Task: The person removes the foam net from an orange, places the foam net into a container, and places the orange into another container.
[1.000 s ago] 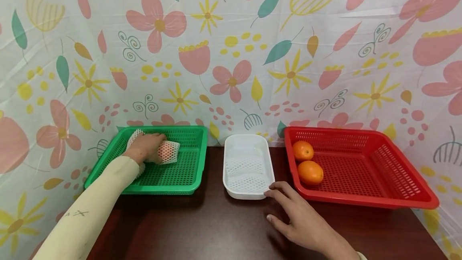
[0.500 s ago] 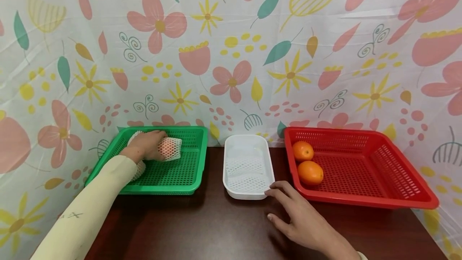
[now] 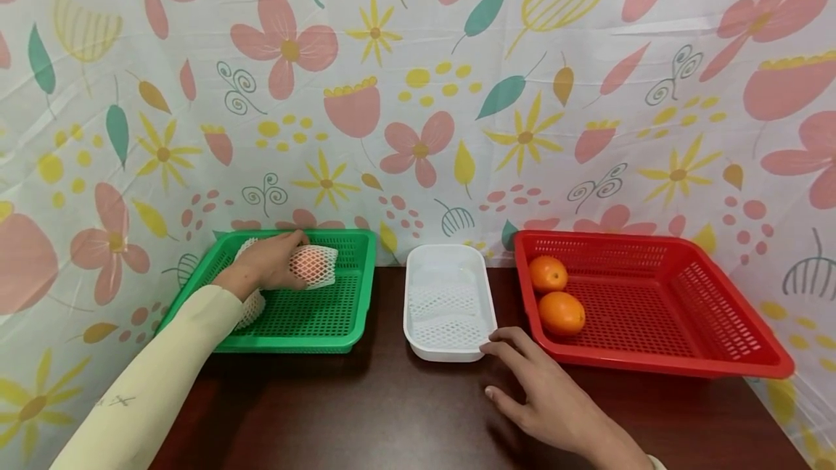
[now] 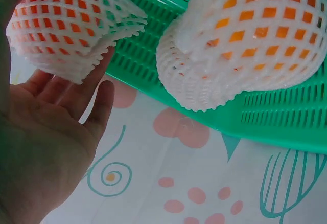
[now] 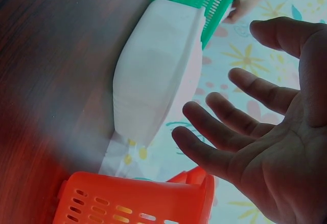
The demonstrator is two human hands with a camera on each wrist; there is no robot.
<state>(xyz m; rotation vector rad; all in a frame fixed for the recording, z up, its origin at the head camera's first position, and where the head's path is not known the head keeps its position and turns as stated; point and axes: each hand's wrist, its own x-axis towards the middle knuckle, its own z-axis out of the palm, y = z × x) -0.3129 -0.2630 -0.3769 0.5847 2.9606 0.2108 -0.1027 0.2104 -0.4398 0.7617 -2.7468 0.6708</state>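
Observation:
At the left, my left hand [image 3: 269, 264] grips an orange in a white foam net [image 3: 315, 268] over the green basket [image 3: 287, 344]. In the left wrist view the fingers lie behind this orange, and the net's loose end points away from the palm. Another orange in a foam net [image 4: 271, 35] rests in the basket, partly hidden by the hand in the head view. My right hand [image 3: 542, 397] is held with fingers spread, its fingertips right at the near right corner of the white tray [image 3: 447, 354]. Its palm [image 5: 276, 173] holds nothing.
White foam netting [image 3: 445, 310] lies inside the tray. To the right stands a red basket [image 3: 679, 365] with two bare oranges, one farther back [image 3: 547, 273] and one nearer [image 3: 562, 312]. A flower-printed cloth [image 3: 418, 35] hangs behind the brown table [image 3: 353, 412].
My left hand has shifted slightly right and up with the netted orange, uncovering more of the other wrapped one behind it. The right hand has stayed in place.

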